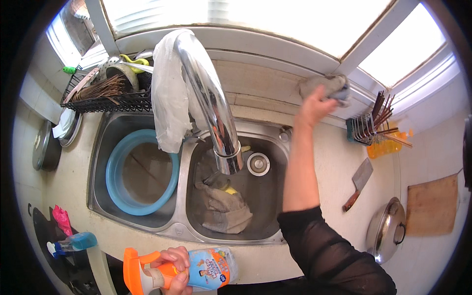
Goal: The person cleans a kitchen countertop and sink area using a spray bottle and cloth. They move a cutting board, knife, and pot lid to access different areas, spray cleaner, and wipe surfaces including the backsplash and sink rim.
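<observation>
My left hand (177, 267) grips a spray bottle (212, 266) with an orange trigger head, tilted on its side above the front edge of the counter. Stretched over the right side of the sink, my right hand (317, 105) holds a crumpled grey cloth (326, 88) at the window ledge; hand and cloth are blurred. Another grey-brown cloth (226, 214) lies in the right basin (265, 206) of the double steel sink. In the left basin sits a light blue plastic tub (112, 184) of murky water.
A chrome faucet (210, 96) draped with a plastic bag (166, 92) arches over the sink. A wire dish rack (121, 103) stands at back left. On the right are a chopsticks holder (361, 127), a cleaver (361, 177), a lidded pot (387, 232) and a wooden cutting board (431, 206).
</observation>
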The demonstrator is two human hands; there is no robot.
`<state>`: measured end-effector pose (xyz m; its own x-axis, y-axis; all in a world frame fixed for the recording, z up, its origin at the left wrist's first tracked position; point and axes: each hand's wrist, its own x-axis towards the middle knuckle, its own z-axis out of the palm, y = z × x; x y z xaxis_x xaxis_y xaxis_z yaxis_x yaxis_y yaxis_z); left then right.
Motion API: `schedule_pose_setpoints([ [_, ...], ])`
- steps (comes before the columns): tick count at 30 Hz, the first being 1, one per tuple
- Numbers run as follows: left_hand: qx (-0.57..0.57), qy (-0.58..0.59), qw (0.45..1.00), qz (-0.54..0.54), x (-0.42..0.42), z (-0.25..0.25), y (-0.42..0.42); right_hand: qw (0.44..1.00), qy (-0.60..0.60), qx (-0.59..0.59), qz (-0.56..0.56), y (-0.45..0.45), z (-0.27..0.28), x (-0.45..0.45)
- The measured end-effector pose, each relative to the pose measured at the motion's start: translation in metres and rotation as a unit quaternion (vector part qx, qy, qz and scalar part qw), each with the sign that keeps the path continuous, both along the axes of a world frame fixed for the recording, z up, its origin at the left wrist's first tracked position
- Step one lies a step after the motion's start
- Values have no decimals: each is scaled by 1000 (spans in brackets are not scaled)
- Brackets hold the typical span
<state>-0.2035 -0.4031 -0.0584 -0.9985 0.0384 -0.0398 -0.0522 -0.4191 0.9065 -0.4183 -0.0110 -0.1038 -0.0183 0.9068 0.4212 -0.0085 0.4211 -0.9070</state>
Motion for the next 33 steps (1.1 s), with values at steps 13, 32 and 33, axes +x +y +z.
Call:
schedule_pose_setpoints([
  [13, -32, 8, 999, 1, -17, -3, 5, 771, -201, 547, 257, -11, -41, -24],
  [32, 16, 27, 1000, -1, -7, -4, 5, 705, -266, 619, 220, 45, 38, 8],
  [33, 21, 14, 1000, -3, -6, -3, 3, 708, -275, 615, 213, 42, 40, 8],
])
